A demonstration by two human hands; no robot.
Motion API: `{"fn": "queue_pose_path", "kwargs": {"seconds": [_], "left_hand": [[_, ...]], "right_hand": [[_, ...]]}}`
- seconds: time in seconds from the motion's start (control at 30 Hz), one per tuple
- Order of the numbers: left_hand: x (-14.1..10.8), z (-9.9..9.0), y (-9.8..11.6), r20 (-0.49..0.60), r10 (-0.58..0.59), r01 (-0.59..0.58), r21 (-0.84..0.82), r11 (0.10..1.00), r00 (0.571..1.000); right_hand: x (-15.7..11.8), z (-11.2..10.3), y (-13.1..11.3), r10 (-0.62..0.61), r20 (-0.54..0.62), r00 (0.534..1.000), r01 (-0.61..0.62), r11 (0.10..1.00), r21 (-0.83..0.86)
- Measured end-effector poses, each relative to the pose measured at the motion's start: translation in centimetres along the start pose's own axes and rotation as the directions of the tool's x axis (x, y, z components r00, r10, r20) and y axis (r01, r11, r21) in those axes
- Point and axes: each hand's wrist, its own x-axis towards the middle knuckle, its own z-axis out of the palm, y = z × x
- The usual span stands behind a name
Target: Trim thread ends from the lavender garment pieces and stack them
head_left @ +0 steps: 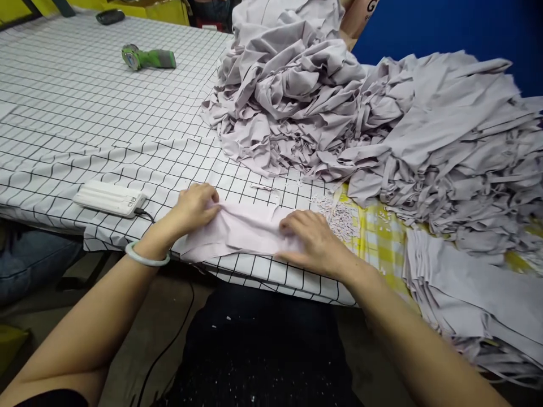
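Note:
A small light pinkish-grey piece of fabric (250, 229) lies creased at the table's front edge, between my two hands. My left hand (198, 208) is closed on its upper left part, thumb and fingers together. On the right end rests my right hand (311, 240), its fingers curved and the thumb apart from them, touching the cloth. Part of the fabric is hidden under that palm. Just beyond the cloth lies a thin scrap (265, 187). Many tiny pale bits (339, 217) are scattered beside my right hand.
Big heaps of grey fabric (292, 85) fill the back and right. A neat stack of cut pieces (462, 277) lies at right on yellow checked cloth (382, 237). A white power bank (110, 198) with a cable sits left; a green-grey handheld tool (148, 58) lies farther back.

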Motion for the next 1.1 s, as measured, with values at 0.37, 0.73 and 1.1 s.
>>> {"fn": "queue_pose_path", "kwargs": {"seconds": [0.37,0.73,1.1], "left_hand": [[-5.2,6.4,6.3,-0.285,0.341,-0.391,-0.141,0.909,0.896],[-7.9,8.4,7.7,-0.342,0.162,-0.169,0.008,0.986,0.926],[-7.2,6.3,6.5,-0.124,0.461,-0.477,-0.165,0.863,0.879]], "right_hand": [[2.8,0.7,1.2,0.195,0.159,0.968,-0.248,0.841,0.481],[2.4,0.1,0.9,0.4,0.109,0.91,-0.39,0.735,0.554],[2.5,1.8,0.9,0.483,0.111,0.869,-0.407,0.568,0.716]]}}
